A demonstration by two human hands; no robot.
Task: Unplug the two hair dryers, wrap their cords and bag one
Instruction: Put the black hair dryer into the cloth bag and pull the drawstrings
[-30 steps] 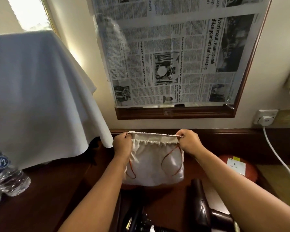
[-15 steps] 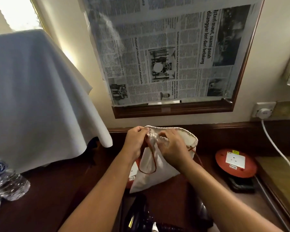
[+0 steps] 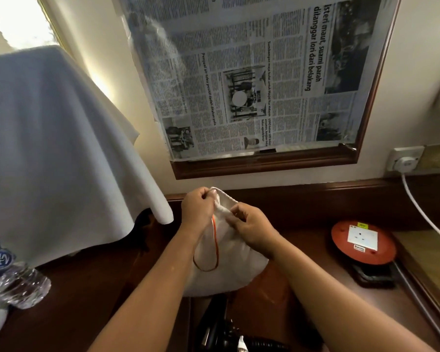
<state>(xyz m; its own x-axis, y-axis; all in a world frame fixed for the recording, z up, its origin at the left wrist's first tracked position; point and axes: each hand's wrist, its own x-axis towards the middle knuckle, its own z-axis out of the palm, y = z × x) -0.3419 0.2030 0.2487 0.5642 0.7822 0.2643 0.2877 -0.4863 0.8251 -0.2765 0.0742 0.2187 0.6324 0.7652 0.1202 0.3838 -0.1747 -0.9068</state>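
**Both hands at the mouth of one cloth bag**

Both hands grip the gathered top of a single white drawstring bag (image 3: pixel 229 262) above the dark wooden worktop (image 3: pixel 81 301). The left hand (image 3: pixel 197 208) pinches the bag's rim at its highest point; the right hand (image 3: pixel 252 227) pinches the bunched cloth just beside it, fingers curled. One orange drawstring loop (image 3: pixel 208 255) hangs down the bag's front between the two wrists.

Below the bag, at the bottom edge of the head view, lies one black hair dryer (image 3: pixel 214 329) with a ribbed black cord (image 3: pixel 267 345) beside it; a second dryer cannot be made out.

To the right sits one red round cable reel (image 3: pixel 363 242) with a white socket label too small to read. One white plug (image 3: pixel 404 163) sits in the wall socket, its white cord (image 3: pixel 424 214) running down to the right.

On the left, one white cloth (image 3: pixel 51 148) drapes over something, and one plastic water bottle (image 3: pixel 13 283) with a blue cap lies near the worktop's left edge.

A newspaper (image 3: pixel 252 80) covers the framed mirror; its headline reads "Isteri maut, suami parah dilanggar lori dari belakang". Bare worktop lies open between the bag and the reel.
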